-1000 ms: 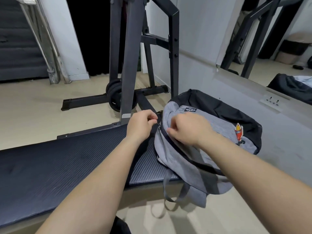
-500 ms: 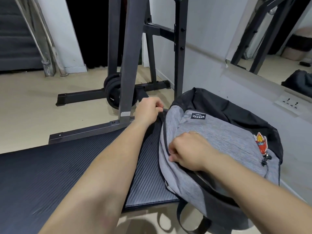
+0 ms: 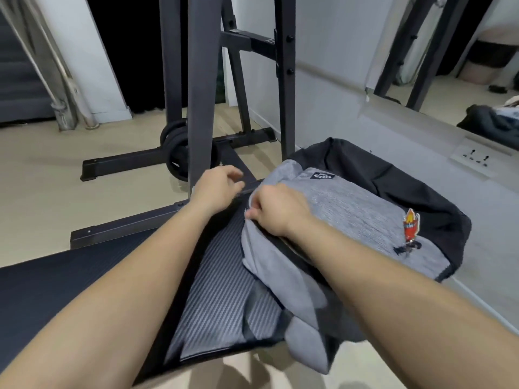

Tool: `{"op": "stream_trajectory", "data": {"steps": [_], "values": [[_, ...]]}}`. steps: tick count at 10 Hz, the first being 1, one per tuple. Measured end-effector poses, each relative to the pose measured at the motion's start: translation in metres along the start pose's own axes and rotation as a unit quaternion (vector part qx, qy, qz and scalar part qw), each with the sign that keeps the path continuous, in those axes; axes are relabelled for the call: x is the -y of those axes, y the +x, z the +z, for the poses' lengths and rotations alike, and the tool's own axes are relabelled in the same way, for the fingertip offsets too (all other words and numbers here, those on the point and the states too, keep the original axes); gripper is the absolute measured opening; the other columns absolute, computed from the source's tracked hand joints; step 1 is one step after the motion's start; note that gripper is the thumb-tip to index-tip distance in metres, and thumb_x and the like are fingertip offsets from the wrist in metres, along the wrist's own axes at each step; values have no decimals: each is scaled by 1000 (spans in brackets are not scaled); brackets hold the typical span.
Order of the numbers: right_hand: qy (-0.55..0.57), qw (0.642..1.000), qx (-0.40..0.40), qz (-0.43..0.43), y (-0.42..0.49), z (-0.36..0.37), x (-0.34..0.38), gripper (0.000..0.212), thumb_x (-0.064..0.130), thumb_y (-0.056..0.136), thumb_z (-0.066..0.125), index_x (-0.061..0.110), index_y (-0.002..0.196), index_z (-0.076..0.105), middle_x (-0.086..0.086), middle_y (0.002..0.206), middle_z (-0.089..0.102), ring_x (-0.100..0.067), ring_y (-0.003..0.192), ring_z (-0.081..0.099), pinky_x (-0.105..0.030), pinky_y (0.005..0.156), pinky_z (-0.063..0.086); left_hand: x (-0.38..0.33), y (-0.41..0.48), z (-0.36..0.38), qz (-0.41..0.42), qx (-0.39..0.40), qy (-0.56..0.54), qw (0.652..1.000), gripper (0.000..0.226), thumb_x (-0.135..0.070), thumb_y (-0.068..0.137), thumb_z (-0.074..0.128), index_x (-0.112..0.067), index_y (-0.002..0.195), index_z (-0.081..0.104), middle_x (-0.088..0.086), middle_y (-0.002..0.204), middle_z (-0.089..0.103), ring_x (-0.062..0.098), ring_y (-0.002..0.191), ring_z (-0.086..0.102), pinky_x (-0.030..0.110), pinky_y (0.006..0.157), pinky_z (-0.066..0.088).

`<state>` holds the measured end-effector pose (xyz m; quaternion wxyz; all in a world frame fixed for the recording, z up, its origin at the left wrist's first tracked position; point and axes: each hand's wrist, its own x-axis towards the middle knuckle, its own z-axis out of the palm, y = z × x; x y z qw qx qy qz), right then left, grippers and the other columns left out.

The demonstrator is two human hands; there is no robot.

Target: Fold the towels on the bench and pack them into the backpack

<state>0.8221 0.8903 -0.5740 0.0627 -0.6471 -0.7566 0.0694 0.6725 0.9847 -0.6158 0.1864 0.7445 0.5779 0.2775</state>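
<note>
A grey and black backpack point(image 3: 354, 211) lies on the right end of the black padded bench point(image 3: 219, 290), its straps hanging over the front edge. My right hand point(image 3: 278, 213) pinches the grey front edge near the zipper at the pack's upper left. My left hand point(image 3: 217, 189) hovers just left of the pack's top, fingers loosely spread and holding nothing. No towel shows anywhere in view. An orange badge point(image 3: 410, 226) hangs on the pack's right side.
A dark steel rack point(image 3: 198, 88) with weight plates point(image 3: 175, 153) stands right behind the bench. A grey wall with a socket point(image 3: 477, 160) and a mirror point(image 3: 463, 51) runs along the right. Beige floor lies to the left.
My right hand has slid up the pack's left edge toward its top. My left hand has let go of the pack's top and its fingers have spread.
</note>
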Motion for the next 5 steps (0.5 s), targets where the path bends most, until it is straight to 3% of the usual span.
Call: {"op": "stream_trajectory", "data": {"steps": [1,2,3,4,5], "values": [[6,999,-26,41,30,4,8,26,45,95,61,20,98,67,-6,97,68,-30,93,64,-33,67,42,18,-31,-16,-28,20,38,999,21,-31,93,65,-26,113,71,-4,114,72,20,106,64,38,96,51],[-1,997,-48,65,27,1,10,28,43,98,53,21,105,69,-5,100,70,-30,94,64,-34,67,42,19,-55,-30,-41,45,82,995,23,-30,93,64,-23,114,70,-2,116,71,21,105,64,38,95,51],[-73,993,-88,33,0,-19,6,30,35,99,43,19,98,67,-4,99,68,-30,94,64,-36,73,41,-2,-71,-44,-37,51,96,993,27,-33,93,63,-23,118,68,-2,121,70,23,109,63,40,97,51],[-106,988,-105,32,-41,-52,-8,32,36,99,42,19,110,66,-5,114,66,-29,104,60,-38,78,38,-39,-88,-56,-19,61,121,991,37,-37,93,60,-20,126,64,3,126,66,26,115,60,42,98,50],[-90,987,-98,94,-83,-85,-32,34,34,97,43,18,121,62,-7,124,58,-32,114,56,-40,83,36,-87,-107,-70,19,61,168,984,37,-41,94,54,-21,124,61,3,126,63,26,115,58,43,94,51]]}}
